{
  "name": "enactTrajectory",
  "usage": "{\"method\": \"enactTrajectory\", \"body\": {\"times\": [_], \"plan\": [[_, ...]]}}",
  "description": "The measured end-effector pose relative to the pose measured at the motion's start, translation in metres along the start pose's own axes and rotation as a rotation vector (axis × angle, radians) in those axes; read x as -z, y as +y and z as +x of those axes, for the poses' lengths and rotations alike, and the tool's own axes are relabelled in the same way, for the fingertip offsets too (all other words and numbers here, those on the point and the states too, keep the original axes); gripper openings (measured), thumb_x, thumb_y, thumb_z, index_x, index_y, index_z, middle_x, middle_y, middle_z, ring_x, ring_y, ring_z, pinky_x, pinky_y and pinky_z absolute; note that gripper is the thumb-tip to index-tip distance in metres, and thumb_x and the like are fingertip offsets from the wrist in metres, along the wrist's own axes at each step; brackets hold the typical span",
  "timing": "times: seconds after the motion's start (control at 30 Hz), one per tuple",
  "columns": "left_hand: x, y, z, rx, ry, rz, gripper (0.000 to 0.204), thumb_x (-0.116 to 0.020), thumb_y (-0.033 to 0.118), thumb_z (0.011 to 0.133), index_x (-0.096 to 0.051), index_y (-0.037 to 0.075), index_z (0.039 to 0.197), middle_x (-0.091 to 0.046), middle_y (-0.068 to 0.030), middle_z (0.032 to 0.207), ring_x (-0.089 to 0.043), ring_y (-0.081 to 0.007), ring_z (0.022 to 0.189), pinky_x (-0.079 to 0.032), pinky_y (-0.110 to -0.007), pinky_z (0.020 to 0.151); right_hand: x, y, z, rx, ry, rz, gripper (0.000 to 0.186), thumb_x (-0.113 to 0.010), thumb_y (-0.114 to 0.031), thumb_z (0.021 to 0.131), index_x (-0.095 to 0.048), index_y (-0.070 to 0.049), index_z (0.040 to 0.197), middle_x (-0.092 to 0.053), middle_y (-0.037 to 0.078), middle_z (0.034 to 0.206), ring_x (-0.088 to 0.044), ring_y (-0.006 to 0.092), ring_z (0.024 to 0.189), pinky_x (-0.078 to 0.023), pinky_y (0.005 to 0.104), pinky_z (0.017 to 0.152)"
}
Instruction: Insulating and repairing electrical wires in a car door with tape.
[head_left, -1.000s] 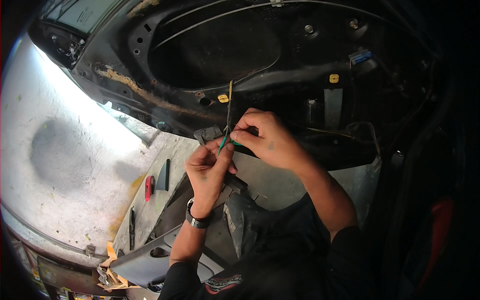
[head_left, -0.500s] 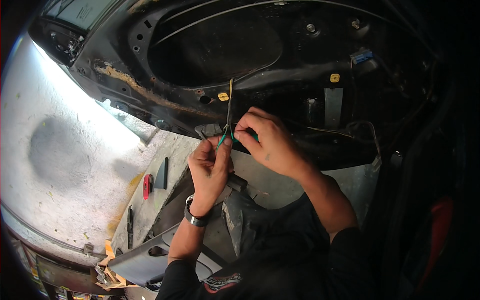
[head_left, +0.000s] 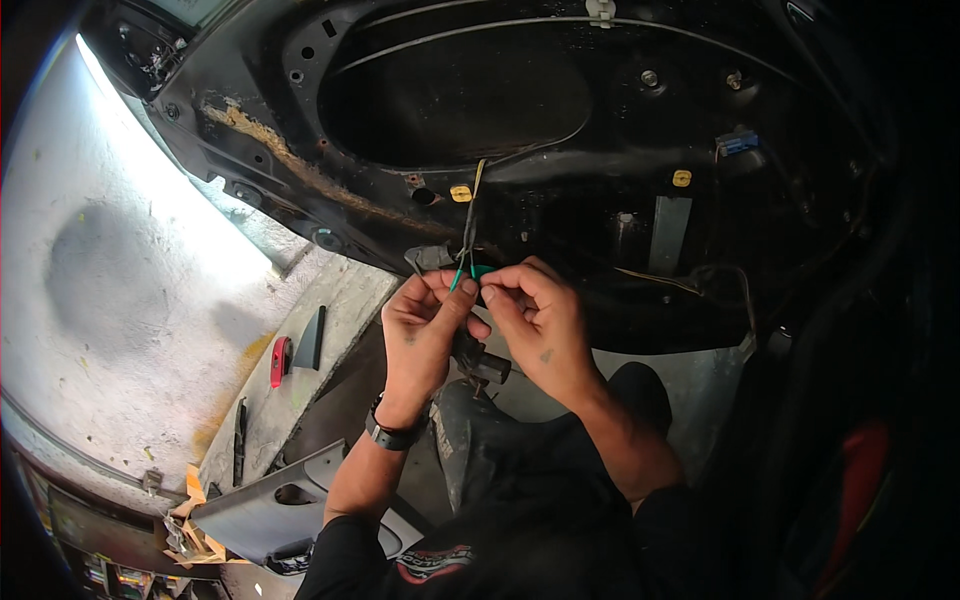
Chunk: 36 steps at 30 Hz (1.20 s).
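Note:
A thin wire bundle (head_left: 470,225) hangs from the lower edge of the large opening in a bare black car door (head_left: 560,205). Its lower end splits into strands, and one is a green-covered wire (head_left: 457,279). My left hand (head_left: 420,330) pinches that wire between thumb and forefinger. Close beside it, my right hand (head_left: 550,325) is closed, thumb against forefinger, on a green strip (head_left: 484,270) that looks like tape. The fingers partly hide the strip. A dark grey piece (head_left: 432,258), perhaps a connector or boot, sits just behind my left fingers.
A red-cased tool (head_left: 281,361), a dark wedge-shaped piece (head_left: 311,340) and a slim black piece (head_left: 240,440) lie on the ledge to the left. A grey trim panel (head_left: 270,510) leans below them. A blue connector (head_left: 738,143) and yellow clips (head_left: 682,179) are on the door.
My right hand has come lower, and its fingers now sit right beside my left fingertips. My left hand keeps its pinch. The whole view has shifted slightly.

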<state>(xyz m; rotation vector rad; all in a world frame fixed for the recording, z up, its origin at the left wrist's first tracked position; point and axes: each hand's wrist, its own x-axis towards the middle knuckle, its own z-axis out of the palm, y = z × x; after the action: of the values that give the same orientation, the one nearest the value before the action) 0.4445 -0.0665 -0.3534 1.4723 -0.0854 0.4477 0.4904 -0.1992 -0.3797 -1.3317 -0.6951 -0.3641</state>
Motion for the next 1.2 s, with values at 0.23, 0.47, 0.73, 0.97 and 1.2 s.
{"method": "enactTrajectory", "body": {"times": [0.23, 0.47, 0.73, 0.97, 1.2], "plan": [[0.000, 0.000, -0.004, -0.058, 0.012, -0.067, 0.014, -0.065, 0.002, 0.092, -0.060, -0.005, 0.103, -0.068, -0.0069, 0.082, -0.067, -0.0124, 0.065, -0.054, -0.023, 0.062, -0.007, -0.017, 0.007, -0.175, 0.049, 0.177, 0.009, -0.065, -0.003, 0.090, -0.064, 0.004, 0.096, -0.056, 0.005, 0.087, -0.059, 0.0075, 0.067, -0.049, 0.0221, 0.051], [-0.001, -0.002, -0.005, -0.036, 0.011, -0.017, 0.011, -0.065, 0.002, 0.092, -0.061, -0.004, 0.100, -0.068, -0.0056, 0.080, -0.068, -0.0107, 0.068, -0.053, -0.021, 0.063, 0.004, -0.026, 0.007, -0.228, -0.020, 0.041, 0.009, -0.064, -0.001, 0.089, -0.063, 0.007, 0.092, -0.057, 0.007, 0.089, -0.064, 0.0082, 0.071, -0.058, 0.0228, 0.056], [0.004, -0.006, -0.003, -0.068, -0.007, 0.028, 0.011, -0.064, 0.003, 0.093, -0.063, -0.006, 0.099, -0.069, -0.0056, 0.082, -0.067, -0.0094, 0.069, -0.052, -0.020, 0.065, -0.004, -0.028, 0.012, -0.279, -0.007, 0.110, 0.011, -0.065, -0.004, 0.089, -0.065, 0.007, 0.092, -0.059, 0.007, 0.086, -0.064, 0.0098, 0.069, -0.058, 0.0229, 0.056], [0.002, -0.010, -0.003, -0.085, -0.010, 0.015, 0.011, -0.064, 0.003, 0.093, -0.063, -0.006, 0.099, -0.069, -0.0060, 0.084, -0.067, -0.0097, 0.071, -0.053, -0.021, 0.066, -0.008, -0.025, 0.015, -0.413, 0.016, 0.185, 0.015, -0.067, -0.006, 0.089, -0.064, 0.008, 0.091, -0.065, 0.009, 0.085, -0.065, 0.0098, 0.069, -0.058, 0.0237, 0.059], [0.002, -0.005, -0.005, -0.070, -0.053, 0.002, 0.010, -0.065, 0.002, 0.092, -0.063, -0.005, 0.100, -0.069, -0.0068, 0.086, -0.066, -0.0108, 0.075, -0.053, -0.022, 0.071, -0.008, -0.024, 0.017, -0.460, 0.009, 0.176, 0.014, -0.066, -0.008, 0.090, -0.065, 0.006, 0.092, -0.068, 0.010, 0.081, -0.066, 0.0103, 0.070, -0.058, 0.0247, 0.059]]}}
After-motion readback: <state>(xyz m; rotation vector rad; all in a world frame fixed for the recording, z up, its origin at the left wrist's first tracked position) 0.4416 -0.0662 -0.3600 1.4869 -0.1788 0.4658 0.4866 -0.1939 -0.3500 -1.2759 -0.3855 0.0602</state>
